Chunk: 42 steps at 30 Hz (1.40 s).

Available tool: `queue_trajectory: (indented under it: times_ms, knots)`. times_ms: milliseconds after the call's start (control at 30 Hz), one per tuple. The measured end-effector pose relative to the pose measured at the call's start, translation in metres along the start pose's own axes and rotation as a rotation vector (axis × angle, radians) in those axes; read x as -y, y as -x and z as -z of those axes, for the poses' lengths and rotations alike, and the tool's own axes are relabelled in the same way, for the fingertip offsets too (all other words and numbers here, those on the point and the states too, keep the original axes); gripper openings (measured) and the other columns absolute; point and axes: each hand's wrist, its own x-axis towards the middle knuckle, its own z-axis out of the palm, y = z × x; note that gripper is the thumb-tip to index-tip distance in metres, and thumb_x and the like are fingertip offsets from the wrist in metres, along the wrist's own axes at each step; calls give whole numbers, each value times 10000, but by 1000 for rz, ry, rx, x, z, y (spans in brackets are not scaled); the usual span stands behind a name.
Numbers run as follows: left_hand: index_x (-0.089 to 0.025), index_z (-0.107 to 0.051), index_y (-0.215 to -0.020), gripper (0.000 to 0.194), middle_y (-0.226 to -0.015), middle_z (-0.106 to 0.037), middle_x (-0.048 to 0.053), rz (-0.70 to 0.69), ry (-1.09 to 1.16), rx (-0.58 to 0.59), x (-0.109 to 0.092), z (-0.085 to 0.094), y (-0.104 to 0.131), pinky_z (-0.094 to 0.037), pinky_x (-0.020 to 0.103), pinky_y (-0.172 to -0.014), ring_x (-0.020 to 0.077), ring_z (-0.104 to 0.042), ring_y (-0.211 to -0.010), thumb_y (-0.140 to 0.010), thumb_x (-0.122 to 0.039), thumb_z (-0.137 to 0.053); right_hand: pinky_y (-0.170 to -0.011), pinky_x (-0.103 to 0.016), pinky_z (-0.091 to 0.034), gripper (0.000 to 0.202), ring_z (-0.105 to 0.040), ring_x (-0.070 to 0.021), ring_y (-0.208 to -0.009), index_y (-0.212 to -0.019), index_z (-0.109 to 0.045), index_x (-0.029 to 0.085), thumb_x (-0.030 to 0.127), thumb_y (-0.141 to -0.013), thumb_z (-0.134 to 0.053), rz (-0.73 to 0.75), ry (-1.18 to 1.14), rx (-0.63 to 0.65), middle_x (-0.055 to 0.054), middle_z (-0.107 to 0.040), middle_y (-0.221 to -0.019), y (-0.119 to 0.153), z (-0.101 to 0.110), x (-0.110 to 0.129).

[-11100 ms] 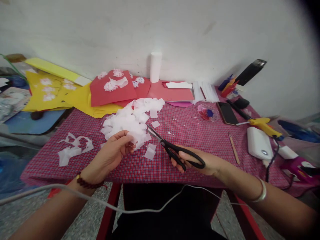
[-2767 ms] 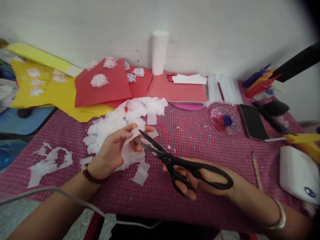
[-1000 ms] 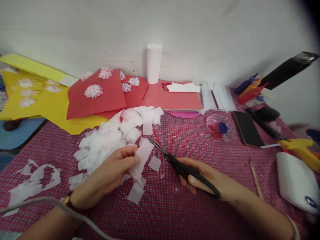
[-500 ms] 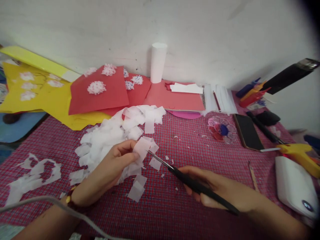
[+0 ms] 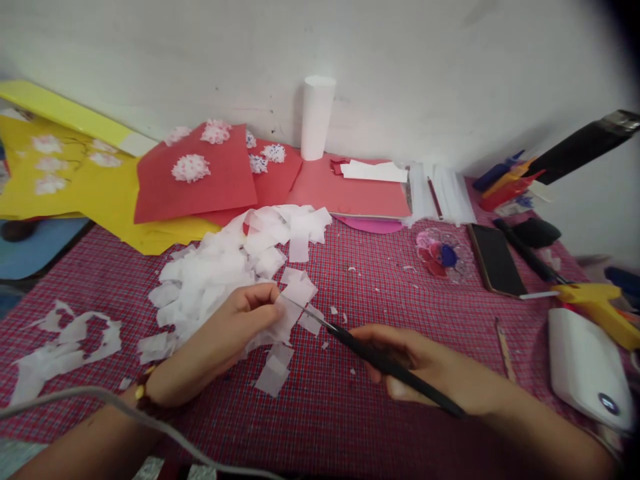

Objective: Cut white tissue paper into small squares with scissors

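My left hand (image 5: 253, 313) pinches a small piece of thin white paper (image 5: 286, 319) between thumb and fingertips. In my right hand (image 5: 395, 360) is a pair of scissors (image 5: 387, 363) with black handles, seen edge-on. Their thin metal blades lie against the held paper, close to my left fingertips. Under and behind my left hand spreads a large pile of white paper pieces (image 5: 205, 273). A few loose squares (image 5: 273, 373) lie on the checked cloth just right of it. Small white trimmings (image 5: 334, 311) are scattered beyond the blades.
Red sheets with paper blossoms (image 5: 197, 193) and yellow sheets (image 5: 113, 200) lie at the back left. A white paper tube (image 5: 317, 120) stands by the wall. To the right are a phone (image 5: 496, 260), a yellow glue gun (image 5: 595, 303) and a white device (image 5: 587, 367). A cable (image 5: 125, 407) crosses the front left.
The scissors have moved slightly left, their blades now further across the held paper and nearer my left fingertips. My left hand still pinches the piece. The camera view has shifted a little.
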Motion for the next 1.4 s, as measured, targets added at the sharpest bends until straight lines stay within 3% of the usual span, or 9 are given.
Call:
queue_trajectory:
  times_ms: [167,333,467,600,733,867,1133,1400]
  knots:
    - [-187,-525,-671,158,-600,-476,-52,-13,10,18,6,5,-1,-317,203,-496,80,-407,-519,-763,-223,-648,-590,-205,-414,576,-462,-90,-685,-1273,-577,184,502,-817,-725,-12,-20,-12,1,-527,-853,1,1,-7]
    - [-186,-588,-699,80,-646,-564,-22,18,26,55,-3,1,1,-390,218,-523,97,-488,-546,-739,-226,-644,-472,-158,-345,551,-401,-51,-570,-1311,-530,201,472,-860,-691,-76,-61,-22,29,-483,-796,2,2,-16]
    - [-179,-620,-716,69,-663,-616,4,55,8,104,-8,-1,0,-443,241,-542,113,-534,-551,-672,-212,-663,-508,-186,-384,618,-422,-71,-601,-1255,-532,169,608,-836,-650,-19,-50,-51,5,-496,-823,2,3,-10]
    - [-181,-602,-691,91,-561,-583,-16,63,-1,42,-6,1,-2,-405,220,-498,98,-505,-490,-682,-232,-677,-641,-246,-447,616,-487,-127,-731,-1171,-564,146,676,-857,-571,43,58,-28,-48,-536,-887,8,9,-4]
    - [-182,-591,-648,145,-553,-576,-22,-10,6,-63,-7,1,-2,-392,212,-483,90,-492,-481,-695,-265,-701,-754,-290,-469,541,-540,-162,-815,-1136,-608,165,647,-922,-484,36,80,-10,-62,-574,-919,23,20,-17]
    - [-180,-629,-636,192,-597,-608,-2,-87,-7,-123,-9,0,-3,-429,227,-510,106,-535,-522,-742,-325,-693,-730,-294,-469,546,-556,-160,-794,-1144,-603,158,636,-952,-424,5,51,32,-71,-590,-927,32,24,-32]
    - [-184,-621,-574,278,-517,-576,4,-5,-136,-28,-3,-4,-1,-376,229,-489,106,-501,-478,-785,-366,-633,-698,-275,-432,608,-497,-140,-793,-1149,-526,144,681,-866,-551,-14,18,102,-51,-516,-932,17,4,-6]
    - [-191,-614,-568,287,-525,-571,3,-16,-331,9,-4,-6,2,-339,239,-498,115,-477,-502,-804,-350,-584,-680,-268,-404,634,-444,-136,-783,-1197,-506,139,663,-850,-590,-9,38,104,-37,-484,-919,6,1,0]
